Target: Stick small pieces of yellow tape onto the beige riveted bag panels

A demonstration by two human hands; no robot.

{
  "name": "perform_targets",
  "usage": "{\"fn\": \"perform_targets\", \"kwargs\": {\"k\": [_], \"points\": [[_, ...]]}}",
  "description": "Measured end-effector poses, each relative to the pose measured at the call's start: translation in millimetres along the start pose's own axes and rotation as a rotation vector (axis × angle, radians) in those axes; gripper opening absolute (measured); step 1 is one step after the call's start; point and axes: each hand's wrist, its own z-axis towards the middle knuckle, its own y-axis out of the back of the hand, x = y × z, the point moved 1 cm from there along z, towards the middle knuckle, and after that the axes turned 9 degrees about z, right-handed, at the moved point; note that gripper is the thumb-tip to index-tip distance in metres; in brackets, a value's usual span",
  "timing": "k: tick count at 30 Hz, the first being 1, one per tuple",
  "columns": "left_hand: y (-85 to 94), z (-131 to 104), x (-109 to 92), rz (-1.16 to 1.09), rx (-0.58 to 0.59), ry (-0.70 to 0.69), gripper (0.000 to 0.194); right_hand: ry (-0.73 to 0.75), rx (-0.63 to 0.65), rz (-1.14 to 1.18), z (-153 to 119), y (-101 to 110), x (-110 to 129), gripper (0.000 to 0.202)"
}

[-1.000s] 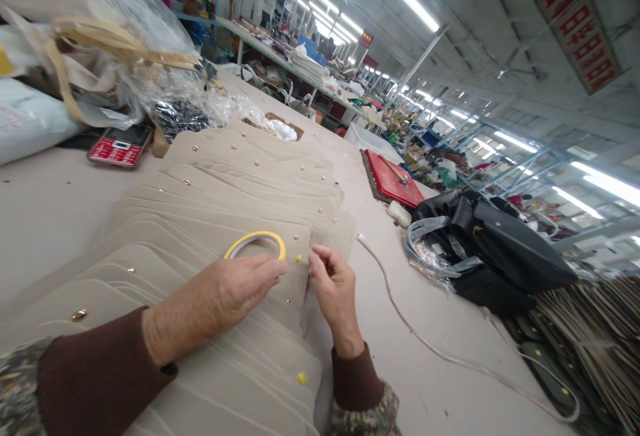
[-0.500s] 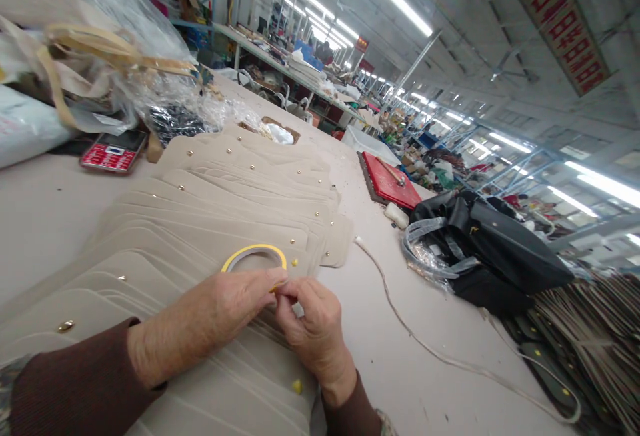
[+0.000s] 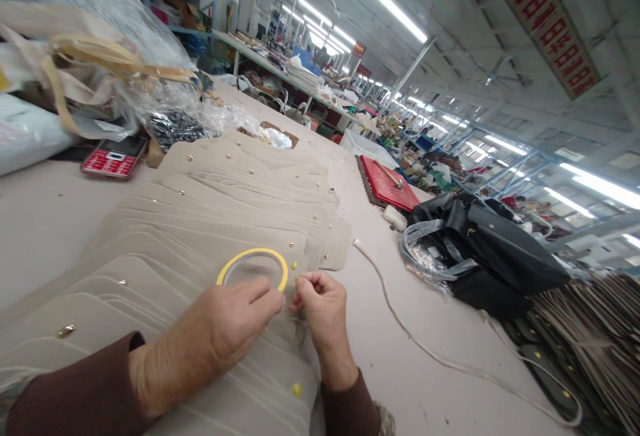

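Note:
My left hand (image 3: 220,323) is closed on the lower rim of a roll of yellow tape (image 3: 285,268), held over a spread of overlapping beige bag panels (image 3: 220,223). To its right, my right hand (image 3: 325,316) has thumb and fingers pinched together. What it pinches is too small to make out. A short gap separates the hands. The panels carry small gold-coloured metal studs (image 3: 67,331). Bits of yellow tape (image 3: 297,390) stick to panels near my right hand.
A white cord (image 3: 425,351) runs along the table's right side. Beyond it are a black bag (image 3: 505,249), stacked dark strips (image 3: 590,356) and a red pad (image 3: 383,186) bearing a hammer (image 3: 393,176). At the left lie a red-keyed calculator (image 3: 113,158) and plastic wrapping (image 3: 125,9).
My hands have come apart from near contact, the right one moving slightly right and up. The tape roll's ring now shows more fully above my left hand.

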Motion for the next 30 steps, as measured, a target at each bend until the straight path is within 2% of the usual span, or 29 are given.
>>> {"fn": "perform_targets", "kwargs": {"k": [2, 5, 9, 15, 19, 23, 27, 30], "points": [[-1.1, 1, 1, 0.119, 0.067, 0.009, 0.030, 0.023, -0.027, 0.030, 12, 5, -1, 0.027], [-2.2, 3, 6, 0.277, 0.251, 0.045, 0.032, 0.110, -0.039, 0.022, 27, 5, -6, 0.029], [-4.0, 5, 11, 0.291, 0.420, 0.082, 0.033, 0.109, -0.041, -0.018, 39, -3, -17, 0.028], [-5.2, 9, 10, 0.257, 0.476, 0.086, 0.025, 0.186, -0.030, -0.192, 46, -13, -23, 0.018], [-3.1, 11, 9, 0.213, 0.542, 0.124, 0.025, 0.143, -0.054, -0.149, 51, -12, -24, 0.022], [-0.9, 9, 10, 0.164, 0.508, 0.124, 0.026, 0.070, -0.002, -0.065, 44, 7, -16, 0.038], [2.2, 7, 12, 0.134, 0.428, 0.056, 0.031, -0.132, 0.164, 0.000, 24, 33, -8, 0.050], [5.9, 4, 14, 0.062, 0.412, 0.000, 0.031, -0.229, 0.254, -0.034, 12, 42, -9, 0.051]]}}
